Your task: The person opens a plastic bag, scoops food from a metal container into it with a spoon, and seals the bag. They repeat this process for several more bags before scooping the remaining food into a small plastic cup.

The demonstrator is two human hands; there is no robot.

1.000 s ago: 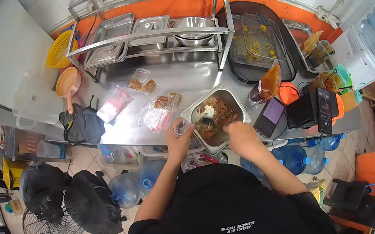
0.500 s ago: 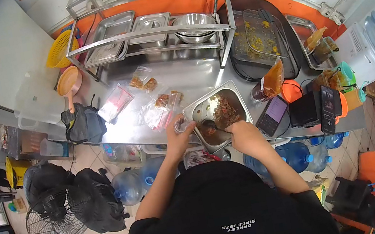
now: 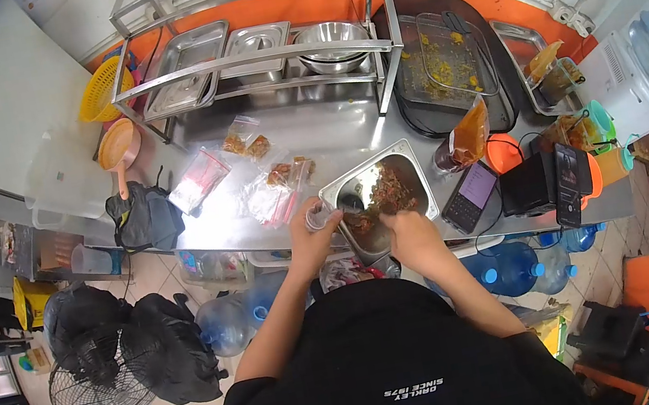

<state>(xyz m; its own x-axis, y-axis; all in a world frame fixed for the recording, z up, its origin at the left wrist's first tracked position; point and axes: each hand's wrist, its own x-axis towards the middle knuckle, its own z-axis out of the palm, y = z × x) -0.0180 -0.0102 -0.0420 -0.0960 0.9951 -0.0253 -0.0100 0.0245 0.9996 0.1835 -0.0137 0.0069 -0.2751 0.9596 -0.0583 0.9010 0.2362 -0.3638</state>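
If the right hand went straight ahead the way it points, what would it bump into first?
Probably the chopped food inside the metal pan. The right hand might catch the pan's rim first, because its height is hard to tell here.

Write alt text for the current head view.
A person's left hand holds a small clear cup at a steel pan of brownish food while the right hand grips a utensil in it; plastic bags lie nearby on a metal counter.

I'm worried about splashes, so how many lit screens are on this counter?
2: a purplish screen beside the steel pan, and a phone-like one at the right edge of the black box. Another could be hidden behind that box.
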